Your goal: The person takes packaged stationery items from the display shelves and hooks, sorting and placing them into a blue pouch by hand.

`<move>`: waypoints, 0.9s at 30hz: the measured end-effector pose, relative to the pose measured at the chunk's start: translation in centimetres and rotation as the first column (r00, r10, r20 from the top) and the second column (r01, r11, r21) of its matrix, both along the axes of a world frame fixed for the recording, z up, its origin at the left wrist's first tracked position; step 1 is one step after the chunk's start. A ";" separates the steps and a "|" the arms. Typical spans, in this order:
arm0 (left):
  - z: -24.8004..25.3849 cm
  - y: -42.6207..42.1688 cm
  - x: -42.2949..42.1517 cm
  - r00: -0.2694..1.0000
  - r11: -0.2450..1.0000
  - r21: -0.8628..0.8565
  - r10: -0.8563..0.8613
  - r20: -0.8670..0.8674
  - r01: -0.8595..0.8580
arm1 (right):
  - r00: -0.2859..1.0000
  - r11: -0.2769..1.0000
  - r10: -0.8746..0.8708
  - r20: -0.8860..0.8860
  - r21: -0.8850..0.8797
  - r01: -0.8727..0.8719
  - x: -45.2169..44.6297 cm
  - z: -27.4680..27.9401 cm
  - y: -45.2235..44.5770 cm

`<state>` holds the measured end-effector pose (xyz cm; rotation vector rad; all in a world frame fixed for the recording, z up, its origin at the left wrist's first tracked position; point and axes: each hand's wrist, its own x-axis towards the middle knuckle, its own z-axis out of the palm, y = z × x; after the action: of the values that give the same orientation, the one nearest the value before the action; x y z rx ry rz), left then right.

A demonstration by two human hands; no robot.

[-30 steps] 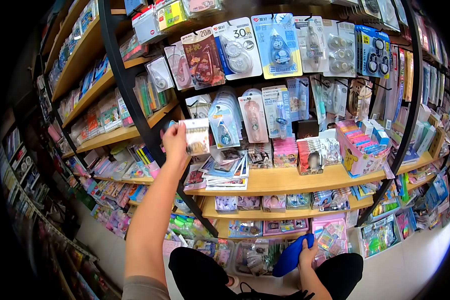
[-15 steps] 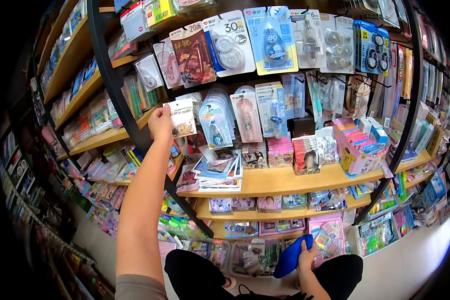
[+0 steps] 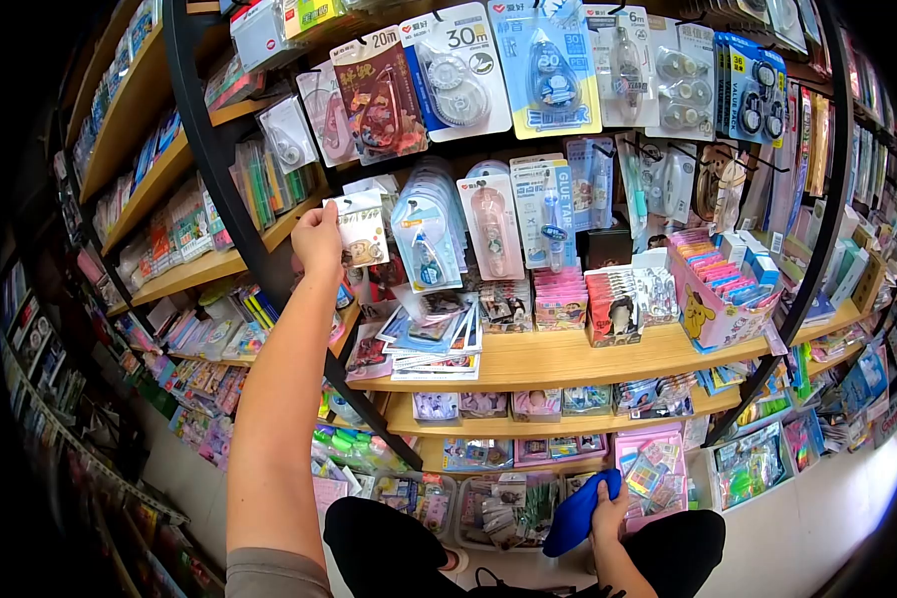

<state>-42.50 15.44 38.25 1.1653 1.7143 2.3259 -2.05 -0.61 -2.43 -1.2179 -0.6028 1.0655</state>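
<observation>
My left hand (image 3: 317, 239) is raised at the left of the middle rack, its fingers closed on the edge of a small white package (image 3: 362, 235) with a brown picture on it. Just right of this package hang clear-and-blue blister packs (image 3: 429, 239). Low in the view, by my right knee, my right hand (image 3: 609, 508) grips a flat blue object (image 3: 574, 518). Below the left hand, a loose stack of cards (image 3: 434, 344) lies on the wooden shelf.
A black upright post (image 3: 231, 169) stands just left of my left hand. Carded tape packs (image 3: 458, 75) hang above. A pink box (image 3: 723, 299) stands on the wooden shelf (image 3: 558, 361) at right. Plastic bins (image 3: 508, 513) sit on the floor by my legs.
My left hand has moved left and up with the white package, which now hangs higher beside the blister packs. My right hand still grips the blue object. The view has shifted slightly.
</observation>
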 end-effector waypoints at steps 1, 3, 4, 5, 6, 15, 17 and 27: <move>-0.1 -0.1 0.1 1.000 1.000 0.005 0.001 -0.001 -0.001 | 1.000 1.000 0.010 0.009 -0.004 -0.010 0.0 0.0 0.0; -0.3 0.1 0.1 1.000 1.000 -0.004 0.019 -0.025 -0.019 | 0.999 1.000 0.016 0.041 0.008 -0.016 0.0 -0.4 0.1; -0.3 0.2 0.0 0.999 1.000 -0.007 0.028 -0.037 -0.028 | 0.998 1.000 0.019 0.057 0.014 -0.020 0.0 -0.5 0.2; -0.4 0.3 -0.1 0.999 1.000 -0.013 0.025 -0.038 -0.026 | 0.997 1.000 0.011 0.077 0.008 -0.012 -0.1 -0.6 0.2; -0.4 0.3 -0.1 0.999 1.000 -0.019 0.023 -0.039 -0.024 | 0.995 1.000 0.004 0.097 0.003 -0.004 -0.2 -0.3 0.1; -2.0 1.7 -0.2 0.966 0.996 0.030 0.094 -0.239 -0.090 | 0.996 1.000 0.016 0.085 -0.020 -0.014 -0.2 -1.3 0.0; -2.6 2.6 -0.5 0.971 0.998 0.059 0.049 -0.233 -0.036 | 0.997 0.999 0.036 0.066 -0.026 -0.034 0.0 -0.9 -0.1; -4.1 5.2 -1.2 0.660 0.785 0.114 0.581 -0.477 -0.609 | 0.978 0.995 -0.056 0.199 -0.068 0.071 0.9 -1.6 0.2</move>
<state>-43.65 20.60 34.16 1.4483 2.6911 2.3885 -1.16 -0.44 -4.08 -1.4102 -0.6754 0.9269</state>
